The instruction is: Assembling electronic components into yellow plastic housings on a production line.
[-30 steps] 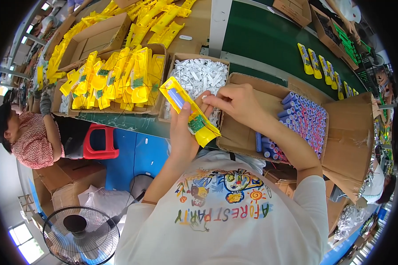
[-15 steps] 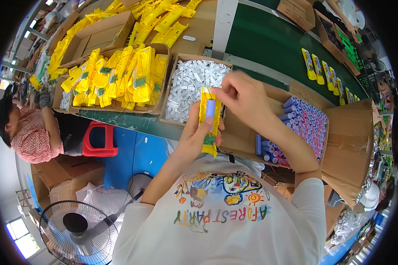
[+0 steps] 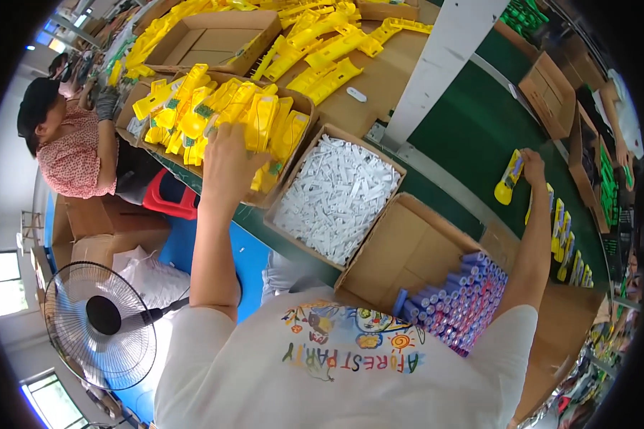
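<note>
My left hand (image 3: 229, 159) reaches over a cardboard box of yellow plastic casings (image 3: 265, 118), its thumb stretched apart from the fingers. The fingertips touch the heap, and no casing is plainly gripped. Wires and small green circuit boards show on several casings. Far out to the right, my right hand (image 3: 532, 169) grips the upper end of a yellow casing (image 3: 506, 181) fitted with a purple cell. It is over the green conveyor belt (image 3: 451, 118), at the head of a row of similar casings (image 3: 559, 227).
Between my arms stand a box of small white plastic parts (image 3: 340, 196) and a box of purple cylindrical cells (image 3: 454, 300). More yellow casings (image 3: 322, 50) lie behind, near a metal post (image 3: 444, 68). A co-worker (image 3: 71, 150) sits at left above a standing fan (image 3: 104, 314).
My hands have parted from in front of my chest. The right carried the yellow casing with its cell to the belt; the left moved to the box of casings. The view has turned.
</note>
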Available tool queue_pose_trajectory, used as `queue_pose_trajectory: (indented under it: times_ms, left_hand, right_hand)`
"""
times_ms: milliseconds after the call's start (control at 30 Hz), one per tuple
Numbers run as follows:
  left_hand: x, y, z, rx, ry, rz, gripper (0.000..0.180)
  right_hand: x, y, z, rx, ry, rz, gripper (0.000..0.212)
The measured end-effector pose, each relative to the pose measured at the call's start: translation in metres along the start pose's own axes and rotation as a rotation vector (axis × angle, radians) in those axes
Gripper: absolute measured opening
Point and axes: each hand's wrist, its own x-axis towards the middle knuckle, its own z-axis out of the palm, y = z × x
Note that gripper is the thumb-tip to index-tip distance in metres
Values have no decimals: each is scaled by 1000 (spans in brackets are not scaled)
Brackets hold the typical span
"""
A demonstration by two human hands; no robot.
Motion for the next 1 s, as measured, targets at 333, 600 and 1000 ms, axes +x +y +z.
queue_pose_trajectory:
  times_ms: [333, 600, 1000]
  left_hand:
    - [-37, 55, -8, -1644, -163, -253, 34]
    - [-104, 97, 20, -2164, -944, -463, 61]
    - [-145, 118, 28, -1675, -680, 106, 52]
  right_hand:
    - [-104, -383, -251, 724, 292, -495, 37]
    - [-213, -417, -278, 1091, -108, -586, 27]
    - [-235, -470, -275, 1198, 157, 98, 15]
